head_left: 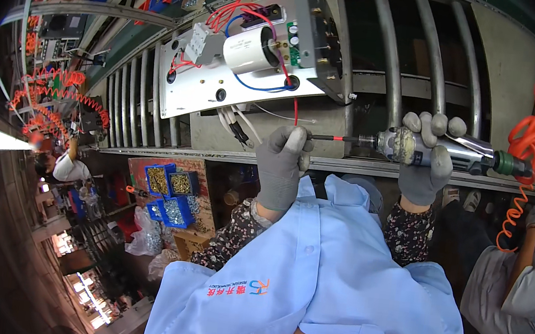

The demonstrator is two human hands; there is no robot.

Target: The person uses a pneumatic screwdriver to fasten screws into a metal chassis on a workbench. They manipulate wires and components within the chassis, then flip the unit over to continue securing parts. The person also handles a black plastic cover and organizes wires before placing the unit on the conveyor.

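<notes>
At the centre of the head view, the left hand (282, 162), in a grey glove, has thumb and fingers pinched together on the tip of a dark, red-banded driver bit (327, 137); whether a small part is also held there cannot be told. Toward 3 o'clock, the right hand (421, 179), also gloved, wraps its fingers around the body of a silver power screwdriver (418, 154), which lies level, bit pointing to 9 o'clock. A green fitting (507, 163) joins its rear end to an orange coiled hose (529, 141). Toward 11 o'clock, a white panel (196, 101) rests above metal rollers, bearing a white cylindrical component (249, 50) and red and blue wires. Between 8 and 9 o'clock, blue bins (176, 212) of small metal fasteners stand on a board (204, 216). Toward 4 o'clock, a co-worker (512, 307) is partly visible.
</notes>
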